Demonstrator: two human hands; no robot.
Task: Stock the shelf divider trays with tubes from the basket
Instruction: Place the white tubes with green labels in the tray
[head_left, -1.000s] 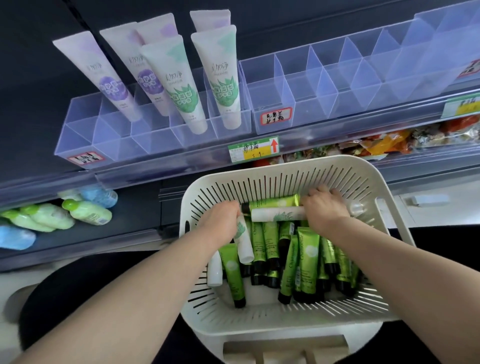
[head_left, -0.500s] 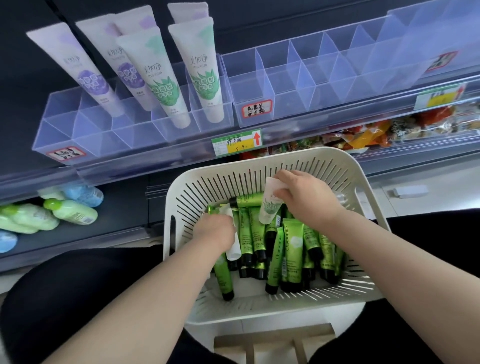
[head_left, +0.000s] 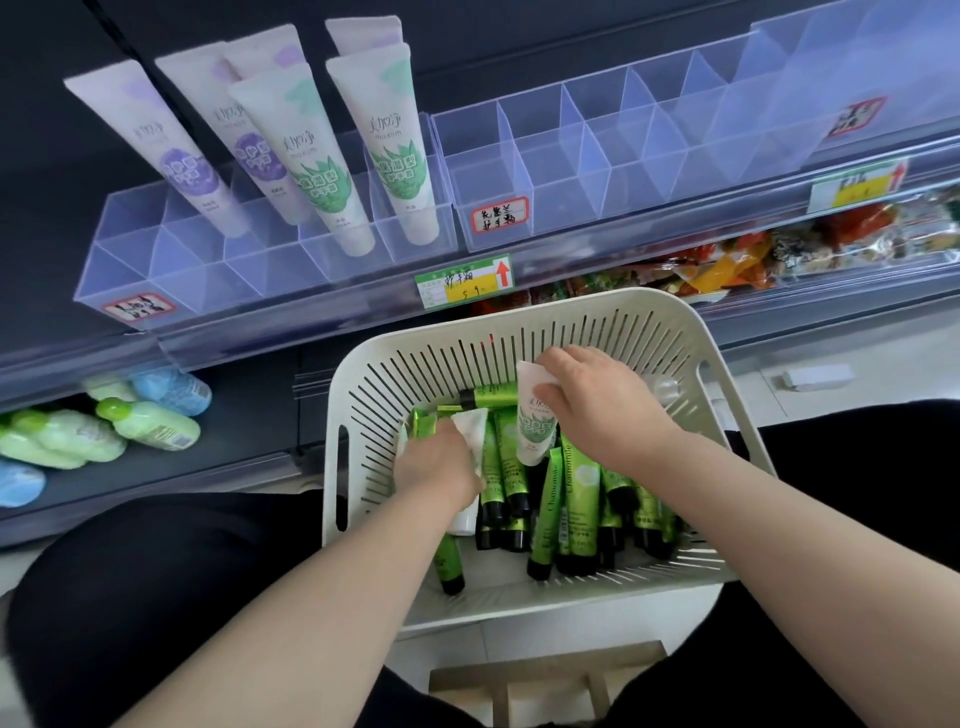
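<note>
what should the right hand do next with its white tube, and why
Probably lift the white tube the right hand grips up out of the basket toward the left tray: matching green-label tubes already stand there beside empty compartments.

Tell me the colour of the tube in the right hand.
The tube is white with green leaf print; head view.

A: How's the light?
B: Bright, even, cool; the white slotted plastic basket (head_left: 597, 304) holds only soft shadow inside.
A: Glare?
B: A pale sheen on the clear plastic shelf divider trays (head_left: 623, 171); the dark shelf back (head_left: 519, 41) is murky.
A: Sharpness?
B: Crisp mid-frame. Wide-angle bending curves the shelf edges, and the pale green and blue bottles (head_left: 150, 428) at left look smeared.
</note>
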